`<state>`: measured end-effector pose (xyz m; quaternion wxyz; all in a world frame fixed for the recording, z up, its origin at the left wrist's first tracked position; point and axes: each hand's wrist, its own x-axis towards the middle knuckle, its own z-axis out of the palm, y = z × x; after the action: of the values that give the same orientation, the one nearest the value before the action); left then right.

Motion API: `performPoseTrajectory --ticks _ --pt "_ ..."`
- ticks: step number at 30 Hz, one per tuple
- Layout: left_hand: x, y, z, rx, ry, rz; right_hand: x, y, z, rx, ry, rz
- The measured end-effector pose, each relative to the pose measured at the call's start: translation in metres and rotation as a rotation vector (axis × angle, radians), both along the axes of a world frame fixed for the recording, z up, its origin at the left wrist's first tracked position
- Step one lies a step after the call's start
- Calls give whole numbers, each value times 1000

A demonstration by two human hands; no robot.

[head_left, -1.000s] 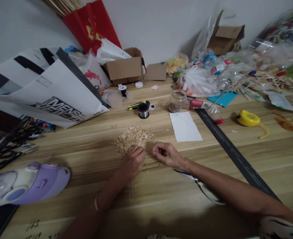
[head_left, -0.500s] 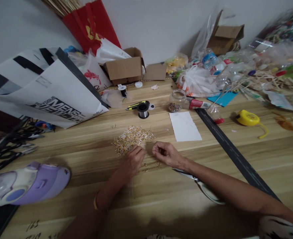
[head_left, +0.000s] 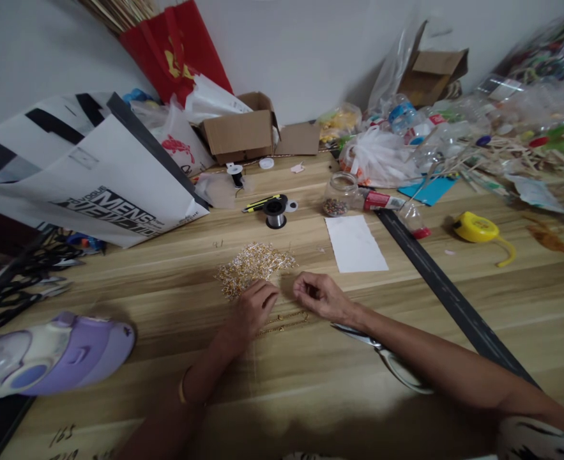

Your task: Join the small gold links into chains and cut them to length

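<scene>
My left hand rests at the near edge of a pile of small gold and clear beads, its fingers pinched together. Facing it across a small gap, my right hand is curled with thumb and forefinger meeting. Anything between either hand's fingertips is too small to make out. A gold chain lies on the table just below and between the two hands. Under my right forearm is a pair of scissors, partly hidden, with its blades pointing left.
Beyond the pile stand a wire spool and a jar of beads, with white paper nearby. A yellow tape measure lies right. At left are a purple appliance, several scissors and a large paper bag.
My left hand has shifted very slightly left, and a little more of the chain shows beside it. My right hand stays in the same place and pose.
</scene>
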<state>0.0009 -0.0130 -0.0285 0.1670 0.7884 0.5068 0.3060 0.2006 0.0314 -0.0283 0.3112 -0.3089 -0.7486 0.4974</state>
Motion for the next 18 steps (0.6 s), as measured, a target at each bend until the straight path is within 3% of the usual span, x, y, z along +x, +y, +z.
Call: performPoseTrajectory --ticks 3,7,14,18 --pt "0 3 -2 -133 -318 127 0 0 0 -4 5 3" --pt "-1 7 1 -430 -708 241 -1 0 3 1 2 -10" --pt "3 10 2 -668 -1131 255 -1 0 0 29 -9 -11" --pt "4 10 0 -760 -1251 246 -2 0 -2 25 -10 -28"
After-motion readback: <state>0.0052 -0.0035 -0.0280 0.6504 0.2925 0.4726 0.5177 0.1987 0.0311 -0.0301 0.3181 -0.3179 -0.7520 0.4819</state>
